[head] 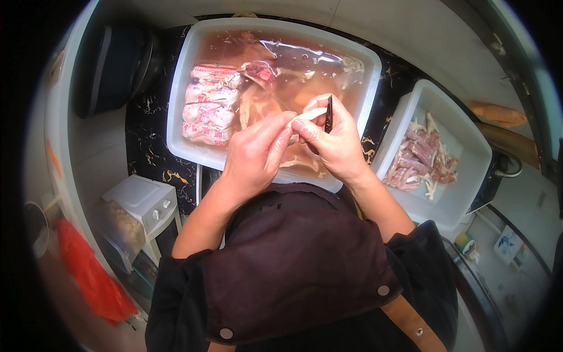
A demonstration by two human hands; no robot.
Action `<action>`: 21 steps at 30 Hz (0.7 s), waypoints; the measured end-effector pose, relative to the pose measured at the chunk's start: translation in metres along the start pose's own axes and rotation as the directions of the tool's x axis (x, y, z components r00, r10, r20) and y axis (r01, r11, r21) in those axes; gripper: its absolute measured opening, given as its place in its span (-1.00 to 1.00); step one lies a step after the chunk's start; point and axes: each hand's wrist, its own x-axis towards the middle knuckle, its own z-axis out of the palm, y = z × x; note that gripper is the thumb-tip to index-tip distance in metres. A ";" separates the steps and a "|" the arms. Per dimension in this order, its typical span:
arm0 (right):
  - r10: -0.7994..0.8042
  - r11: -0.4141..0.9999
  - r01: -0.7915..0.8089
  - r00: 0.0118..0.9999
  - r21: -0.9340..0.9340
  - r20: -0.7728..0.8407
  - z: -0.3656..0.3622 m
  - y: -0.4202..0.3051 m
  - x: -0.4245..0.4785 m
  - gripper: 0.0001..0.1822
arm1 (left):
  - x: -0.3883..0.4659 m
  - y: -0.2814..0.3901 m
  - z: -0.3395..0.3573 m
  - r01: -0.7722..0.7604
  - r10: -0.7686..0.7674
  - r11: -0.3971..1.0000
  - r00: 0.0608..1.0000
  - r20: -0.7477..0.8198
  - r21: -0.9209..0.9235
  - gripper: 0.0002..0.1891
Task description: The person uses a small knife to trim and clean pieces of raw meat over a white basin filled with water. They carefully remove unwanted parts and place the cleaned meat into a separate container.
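Observation:
Both hands meet above a large white plastic tub point(176, 127) of cloudy brownish water. My left hand point(255, 147) pinches one end of a slim pale piece of raw poultry point(316, 115). The fingers of my right hand point(336, 136) steady its other end and also hold a narrow dark tool point(329, 115), perhaps a small knife or tweezers. Its working end is hard to make out. On the tub's left side lies a block of raw meat in printed plastic wrap point(209, 105). A reddish raw piece point(261, 72) breaks the surface behind my hands, and more pale pieces lie underwater.
A second white tub point(468, 176) on the right holds a pile of raw poultry pieces point(422, 154). Black marbled countertop point(151, 136) shows around the tubs. A white appliance with two knobs point(145, 202) is at lower left, near a red plastic bag point(90, 273).

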 end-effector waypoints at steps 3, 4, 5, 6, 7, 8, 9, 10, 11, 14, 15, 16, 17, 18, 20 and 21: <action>-0.006 1.000 0.005 0.998 0.007 0.055 -0.001 -0.001 0.000 -0.83 | -0.002 0.001 -0.004 0.079 -0.080 0.997 0.995 0.055 0.019 -0.82; -0.010 1.000 0.009 0.997 0.016 0.074 -0.001 -0.001 0.000 -0.84 | -0.002 0.001 -0.006 0.120 -0.119 0.993 0.990 0.070 -0.003 -0.82; -0.014 1.000 0.012 0.996 0.024 0.092 -0.002 -0.002 0.000 -0.84 | -0.002 0.002 -0.009 0.160 -0.158 0.987 0.984 0.085 -0.025 -0.81; -0.010 1.000 0.009 0.996 0.011 0.089 -0.003 -0.003 0.001 -0.83 | -0.002 0.003 -0.012 0.204 -0.199 0.978 0.975 0.101 -0.045 -0.81; -0.006 1.000 0.006 0.996 -0.003 0.086 -0.005 -0.004 0.002 -0.80 | -0.001 0.005 -0.013 0.256 -0.243 0.961 0.963 0.120 -0.106 -0.82; 0.012 1.000 -0.011 0.997 -0.022 0.079 -0.006 -0.006 0.002 -0.80 | -0.001 0.007 -0.014 0.308 -0.286 0.937 0.948 0.141 -0.166 -0.82; 0.027 0.999 -0.024 0.997 -0.042 0.072 -0.006 -0.007 0.002 -0.80 | -0.001 0.007 -0.014 0.354 -0.323 0.908 0.932 0.164 -0.223 -0.82; 0.055 0.997 -0.051 0.997 -0.066 0.061 -0.006 -0.010 0.002 -0.82 | -0.001 0.005 -0.015 0.381 -0.343 0.893 0.921 0.186 -0.240 -0.82; 0.083 0.993 -0.078 0.995 -0.091 0.050 -0.006 -0.012 0.001 -0.83 | 0.001 0.002 -0.014 0.409 -0.363 0.876 0.908 0.208 -0.256 -0.81; 0.007 0.993 -0.002 0.999 -0.116 0.046 -0.008 -0.002 0.004 -0.76 | 0.001 0.002 -0.018 0.557 -0.459 0.701 0.830 0.316 -0.445 -0.78; -0.019 0.992 0.025 0.999 -0.123 0.048 -0.008 -0.001 0.004 -0.73 | 0.001 0.003 -0.019 0.605 -0.484 0.602 0.796 0.364 -0.521 -0.77; -0.012 0.993 0.017 0.999 -0.117 0.041 -0.007 -0.002 0.004 -0.72 | 0.001 0.003 -0.018 0.597 -0.472 0.585 0.801 0.367 -0.549 -0.77; -0.011 0.994 0.015 0.999 -0.111 0.039 -0.008 -0.001 0.004 -0.72 | 0.000 0.003 -0.017 0.588 -0.460 0.568 0.807 0.370 -0.576 -0.77; -0.011 0.995 0.015 0.999 -0.101 0.038 -0.009 0.001 0.006 -0.72 | 0.000 0.003 -0.017 0.580 -0.449 0.550 0.812 0.372 -0.601 -0.76; -0.012 0.996 0.016 0.999 -0.093 0.045 -0.008 0.001 0.006 -0.72 | -0.001 0.004 -0.017 0.572 -0.449 0.554 0.817 0.363 -0.605 -0.76; -0.012 0.995 0.017 0.998 -0.095 0.054 -0.007 -0.001 0.006 -0.73 | -0.002 0.005 -0.017 0.568 -0.448 0.555 0.820 0.357 -0.608 -0.76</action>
